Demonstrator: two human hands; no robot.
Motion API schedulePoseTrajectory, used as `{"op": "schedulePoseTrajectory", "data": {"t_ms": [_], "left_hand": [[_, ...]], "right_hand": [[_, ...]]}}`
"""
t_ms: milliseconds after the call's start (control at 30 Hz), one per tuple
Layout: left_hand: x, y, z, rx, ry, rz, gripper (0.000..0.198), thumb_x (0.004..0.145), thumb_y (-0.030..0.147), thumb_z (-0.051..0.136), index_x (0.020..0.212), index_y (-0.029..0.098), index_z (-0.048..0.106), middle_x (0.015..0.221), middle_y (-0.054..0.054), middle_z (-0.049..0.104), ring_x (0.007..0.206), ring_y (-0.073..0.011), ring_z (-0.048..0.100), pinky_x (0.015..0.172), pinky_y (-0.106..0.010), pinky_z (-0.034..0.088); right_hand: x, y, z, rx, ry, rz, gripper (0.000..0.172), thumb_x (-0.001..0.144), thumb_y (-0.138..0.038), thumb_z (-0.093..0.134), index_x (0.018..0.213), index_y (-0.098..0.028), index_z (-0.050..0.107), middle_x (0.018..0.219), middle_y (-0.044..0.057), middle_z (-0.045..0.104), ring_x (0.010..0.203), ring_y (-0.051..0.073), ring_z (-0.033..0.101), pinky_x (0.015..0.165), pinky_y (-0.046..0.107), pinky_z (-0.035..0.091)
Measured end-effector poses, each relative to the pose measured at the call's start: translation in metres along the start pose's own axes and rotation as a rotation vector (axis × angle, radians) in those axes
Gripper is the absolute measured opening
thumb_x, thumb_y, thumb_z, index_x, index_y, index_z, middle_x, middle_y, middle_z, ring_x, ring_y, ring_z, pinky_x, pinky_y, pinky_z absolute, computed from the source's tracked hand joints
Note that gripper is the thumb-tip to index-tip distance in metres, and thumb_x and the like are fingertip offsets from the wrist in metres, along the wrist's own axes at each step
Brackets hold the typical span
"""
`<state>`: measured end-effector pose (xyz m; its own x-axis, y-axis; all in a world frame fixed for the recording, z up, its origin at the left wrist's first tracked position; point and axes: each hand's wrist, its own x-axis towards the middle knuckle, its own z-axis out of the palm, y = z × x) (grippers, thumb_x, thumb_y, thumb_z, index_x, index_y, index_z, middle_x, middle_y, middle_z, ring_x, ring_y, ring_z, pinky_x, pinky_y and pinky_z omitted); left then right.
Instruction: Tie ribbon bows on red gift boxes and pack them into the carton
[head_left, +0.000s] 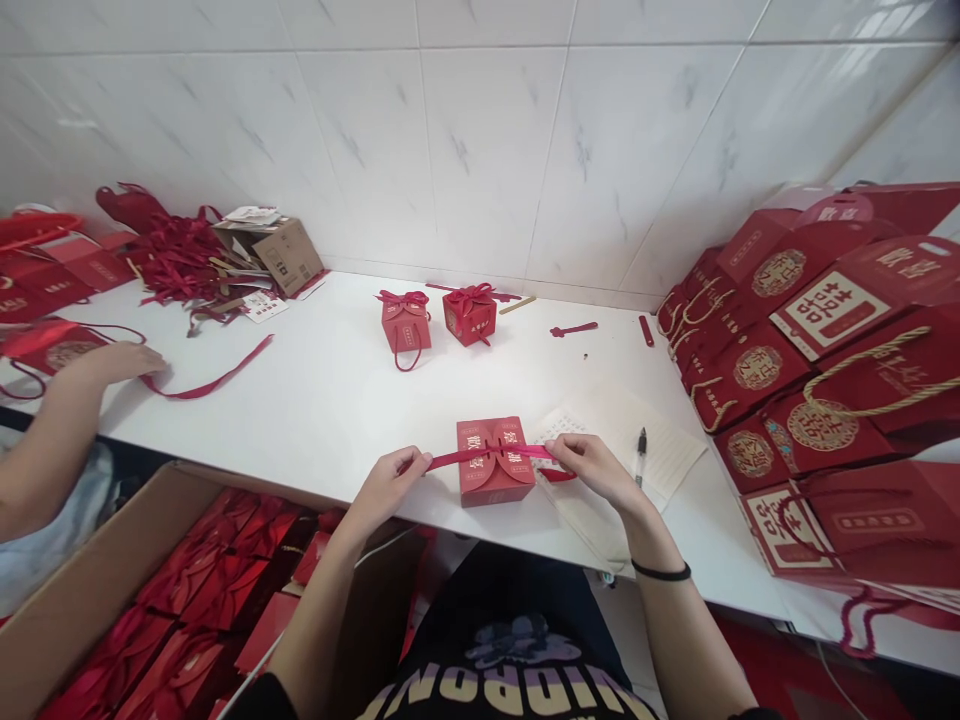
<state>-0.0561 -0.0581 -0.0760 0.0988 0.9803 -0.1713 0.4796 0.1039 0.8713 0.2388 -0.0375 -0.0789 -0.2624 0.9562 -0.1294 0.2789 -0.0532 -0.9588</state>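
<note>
A small red gift box stands near the front edge of the white table. A red ribbon runs across its top through the flaps. My left hand pinches the ribbon's left end, just left of the box. My right hand pinches the right end, over a sheet of paper. Both hands are closed on the ribbon and pull it level.
Two finished red boxes with bows stand further back. Stacked red gift bags fill the right side. A pen lies on written paper. Another person's hand rests at left by loose ribbons. A cardboard carton of red boxes sits below.
</note>
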Motion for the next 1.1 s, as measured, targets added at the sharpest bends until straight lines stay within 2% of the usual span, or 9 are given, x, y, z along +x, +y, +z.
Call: {"op": "schedulePoseTrajectory", "data": {"t_ms": [100,200,267,367,467,567,800,967,1100], "left_hand": [[-0.002,-0.008,-0.01,-0.104,-0.026,-0.022,0.043,0.076,0.056,0.049,0.057,0.018,0.042,0.057,0.004,0.037,0.058,-0.0117,0.036,0.058,-0.024,0.032],[-0.007,-0.01,-0.018,-0.353,-0.059,-0.034,0.043,0.074,0.053,0.057,0.055,0.018,0.043,0.054,0.005,0.036,0.056,-0.0105,0.037,0.072,-0.028,0.042],[-0.011,-0.005,-0.02,-0.536,-0.069,-0.033,0.043,0.073,0.051,0.062,0.054,0.018,0.042,0.052,0.006,0.034,0.053,-0.0093,0.036,0.077,-0.03,0.045],[-0.014,0.011,-0.021,-0.737,-0.075,-0.002,0.042,0.071,0.047,0.068,0.053,0.016,0.046,0.055,0.004,0.038,0.055,-0.0099,0.041,0.072,-0.03,0.047],[-0.012,0.032,-0.019,-0.863,-0.022,0.033,0.032,0.07,0.045,0.072,0.066,0.015,0.06,0.072,-0.002,0.054,0.071,-0.0146,0.053,0.071,-0.029,0.049],[-0.005,0.055,-0.014,-0.912,-0.042,0.123,0.028,0.071,0.042,0.072,0.076,0.015,0.068,0.092,-0.007,0.064,0.093,-0.0203,0.057,0.08,-0.029,0.048],[0.011,0.1,0.009,-0.975,-0.216,0.335,0.026,0.078,0.039,0.065,0.078,0.014,0.071,0.09,-0.008,0.068,0.086,-0.0205,0.061,0.078,-0.031,0.048],[0.014,0.114,0.017,-1.05,-0.187,0.414,0.023,0.083,0.033,0.058,0.091,0.016,0.072,0.102,-0.008,0.068,0.097,-0.021,0.059,0.087,-0.033,0.046],[0.013,0.115,0.016,-1.045,-0.149,0.433,0.033,0.081,0.036,0.058,0.105,0.016,0.069,0.114,-0.01,0.064,0.105,-0.0239,0.057,0.089,-0.034,0.045]], "right_hand": [[-0.008,0.002,-0.014,0.083,-0.033,0.024,0.055,0.078,-0.065,0.057,0.055,-0.018,0.04,0.053,-0.003,0.035,0.051,0.011,0.031,0.049,0.025,0.024],[-0.018,0.0,-0.026,0.24,-0.09,0.04,0.053,0.08,-0.061,0.06,0.055,-0.019,0.041,0.053,-0.002,0.038,0.051,0.011,0.033,0.048,0.024,0.027],[-0.023,-0.004,-0.03,0.362,-0.11,0.016,0.052,0.079,-0.059,0.063,0.054,-0.019,0.042,0.053,-0.002,0.04,0.051,0.012,0.037,0.05,0.024,0.031],[-0.025,-0.015,-0.03,0.482,-0.088,-0.073,0.04,0.077,-0.051,0.07,0.06,-0.018,0.055,0.063,0.002,0.052,0.062,0.015,0.049,0.06,0.026,0.04],[-0.021,-0.03,-0.023,0.557,-0.075,-0.18,0.028,0.077,-0.045,0.072,0.07,-0.019,0.063,0.092,0.006,0.063,0.083,0.02,0.057,0.072,0.029,0.045],[-0.013,-0.048,-0.01,0.648,-0.111,-0.294,0.024,0.079,-0.042,0.07,0.069,-0.02,0.064,0.109,0.007,0.064,0.104,0.024,0.055,0.088,0.034,0.044],[0.008,-0.082,0.025,0.772,-0.158,-0.46,0.034,0.084,-0.05,0.059,0.079,-0.019,0.073,0.089,0.007,0.068,0.089,0.025,0.061,0.086,0.038,0.046],[0.015,-0.089,0.035,0.841,-0.117,-0.493,0.04,0.084,-0.056,0.055,0.094,-0.023,0.075,0.098,0.006,0.068,0.096,0.026,0.059,0.088,0.037,0.045],[0.014,-0.089,0.038,0.817,-0.088,-0.512,0.042,0.086,-0.057,0.052,0.101,-0.024,0.073,0.107,0.007,0.066,0.106,0.027,0.055,0.09,0.039,0.044]]}}
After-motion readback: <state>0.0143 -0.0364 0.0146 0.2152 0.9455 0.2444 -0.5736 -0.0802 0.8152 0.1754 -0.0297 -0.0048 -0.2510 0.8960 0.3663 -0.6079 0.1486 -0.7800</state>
